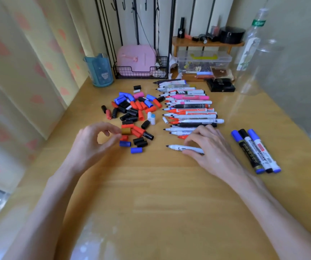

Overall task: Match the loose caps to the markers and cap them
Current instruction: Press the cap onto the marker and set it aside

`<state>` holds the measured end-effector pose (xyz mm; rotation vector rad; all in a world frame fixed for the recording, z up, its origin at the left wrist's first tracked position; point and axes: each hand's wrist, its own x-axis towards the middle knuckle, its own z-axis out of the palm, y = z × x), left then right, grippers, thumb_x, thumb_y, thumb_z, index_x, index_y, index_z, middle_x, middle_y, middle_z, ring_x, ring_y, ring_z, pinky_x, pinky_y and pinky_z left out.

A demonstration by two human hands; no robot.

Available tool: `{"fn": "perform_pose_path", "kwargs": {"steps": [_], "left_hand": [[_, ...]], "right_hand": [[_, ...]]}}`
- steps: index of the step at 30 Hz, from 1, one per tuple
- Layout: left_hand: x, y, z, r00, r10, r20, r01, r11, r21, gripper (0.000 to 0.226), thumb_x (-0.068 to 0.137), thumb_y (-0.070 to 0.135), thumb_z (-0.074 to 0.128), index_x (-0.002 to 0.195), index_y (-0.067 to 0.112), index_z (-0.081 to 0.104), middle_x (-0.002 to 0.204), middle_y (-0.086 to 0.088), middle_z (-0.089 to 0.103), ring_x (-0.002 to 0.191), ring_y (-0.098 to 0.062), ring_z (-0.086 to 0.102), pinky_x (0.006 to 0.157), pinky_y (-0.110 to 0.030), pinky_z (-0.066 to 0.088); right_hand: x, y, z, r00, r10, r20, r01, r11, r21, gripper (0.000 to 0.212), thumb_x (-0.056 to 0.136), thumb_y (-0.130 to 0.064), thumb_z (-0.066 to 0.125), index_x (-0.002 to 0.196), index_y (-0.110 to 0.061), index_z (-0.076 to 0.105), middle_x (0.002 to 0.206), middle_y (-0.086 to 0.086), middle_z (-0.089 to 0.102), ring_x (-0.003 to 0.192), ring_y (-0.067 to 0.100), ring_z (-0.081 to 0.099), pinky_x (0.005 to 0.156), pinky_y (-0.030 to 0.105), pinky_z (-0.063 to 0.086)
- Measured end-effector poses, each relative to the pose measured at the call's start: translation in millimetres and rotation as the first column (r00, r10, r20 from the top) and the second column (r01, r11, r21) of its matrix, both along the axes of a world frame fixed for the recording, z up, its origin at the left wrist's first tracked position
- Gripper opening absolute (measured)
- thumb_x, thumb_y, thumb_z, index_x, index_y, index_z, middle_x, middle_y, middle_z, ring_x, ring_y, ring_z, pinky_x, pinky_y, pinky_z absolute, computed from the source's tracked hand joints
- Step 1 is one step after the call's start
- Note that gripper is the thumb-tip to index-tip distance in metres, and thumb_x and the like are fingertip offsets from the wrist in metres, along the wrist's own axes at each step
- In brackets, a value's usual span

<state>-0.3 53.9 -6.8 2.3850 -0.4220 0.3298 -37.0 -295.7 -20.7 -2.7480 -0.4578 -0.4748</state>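
Desk [151, 184]: left hand [92, 141] pinches gold cap [126, 131], right hand [207, 145] grips marker [179, 147].

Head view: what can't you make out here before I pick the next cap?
Head view only:
white marker: back end hidden under the right hand gripping it.
gold cap: left hand fingertips meet it; pinched or just touched, unclear.
row of markers: label print too small and blurred.

My right hand [209, 145] covered the rear of the white black-tipped marker [180, 147]; print on three capped markers [255, 151] blurred beyond reading.
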Motion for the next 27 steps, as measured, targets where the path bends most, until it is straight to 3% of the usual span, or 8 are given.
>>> {"fn": "perform_pose_path", "kwargs": {"steps": [5,7,11,15,21,24,27], "left_hand": [[-5.2,-5.0,-0.8,0.991,-0.122,-0.053,0.125,0.990,0.060,0.030,0.078,0.059,0.076,0.100,0.039,0.076,0.102,0.017,0.069,0.093,-0.008,0.060,0.077,-0.032,0.049],[-8.1,-15.0,-5.8,0.988,-0.148,-0.051,0.153,0.978,0.139,0.033,0.079,0.059,0.077,0.103,0.036,0.076,0.103,0.017,0.065,0.097,-0.008,0.058,0.078,-0.038,0.053],[-9.7,-27.7,-12.7,0.991,-0.131,0.011,0.122,0.947,0.296,0.023,0.088,0.047,0.077,0.101,0.028,0.075,0.101,0.012,0.062,0.100,-0.017,0.054,0.072,-0.043,0.056],[-14.0,-32.3,-9.1,0.984,-0.169,0.051,0.159,0.974,0.164,0.020,0.088,0.043,0.078,0.101,0.029,0.074,0.096,0.018,0.064,0.087,-0.006,0.057,0.075,-0.029,0.048],[-16.9,-40.0,-8.0,0.984,-0.176,0.011,0.174,0.980,0.093,0.018,0.086,0.041,0.082,0.100,0.032,0.074,0.090,0.021,0.069,0.084,-0.005,0.063,0.077,-0.023,0.049],[-18.8,-46.3,-9.2,0.982,-0.188,-0.019,0.189,0.982,0.027,0.015,0.089,0.039,0.080,0.100,0.031,0.073,0.084,0.021,0.069,0.083,-0.006,0.066,0.072,-0.014,0.043],[-20.1,-54.5,-15.1,0.976,-0.212,-0.042,0.210,0.977,-0.048,0.018,0.094,0.046,0.074,0.105,0.031,0.073,0.088,0.018,0.071,0.083,-0.009,0.067,0.070,-0.018,0.044]], "right_hand": [[5.4,28.9,3.0,0.996,0.086,0.023,-0.088,0.991,0.104,0.015,0.098,-0.031,0.068,0.103,-0.020,0.059,0.096,-0.010,0.066,0.088,0.016,0.058,0.086,0.037,0.040],[3.5,35.8,0.9,0.994,0.107,0.023,-0.109,0.986,0.126,0.015,0.100,-0.032,0.065,0.104,-0.021,0.057,0.093,-0.012,0.068,0.082,0.012,0.057,0.085,0.037,0.039],[-0.3,35.2,-4.6,0.990,0.141,0.025,-0.143,0.977,0.157,0.013,0.098,-0.033,0.069,0.104,-0.022,0.064,0.099,-0.015,0.068,0.090,0.012,0.057,0.087,0.043,0.042],[-1.3,36.7,-5.1,0.987,0.157,0.034,-0.161,0.964,0.212,0.014,0.098,-0.029,0.071,0.107,-0.018,0.070,0.101,-0.009,0.069,0.095,0.018,0.058,0.086,0.042,0.047],[-2.3,40.1,-4.1,0.980,0.192,0.055,-0.199,0.946,0.255,0.012,0.098,-0.024,0.070,0.107,-0.016,0.070,0.101,-0.009,0.067,0.096,0.019,0.057,0.084,0.037,0.047],[-4.4,42.8,-3.3,0.977,0.203,0.059,-0.212,0.941,0.262,0.011,0.099,-0.024,0.070,0.106,-0.016,0.069,0.098,-0.010,0.065,0.093,0.016,0.054,0.082,0.036,0.046],[-5.6,43.4,-3.5,0.976,0.213,0.049,-0.217,0.928,0.304,0.013,0.098,-0.023,0.071,0.109,-0.016,0.070,0.099,-0.009,0.065,0.091,0.015,0.058,0.080,0.036,0.048]]}}
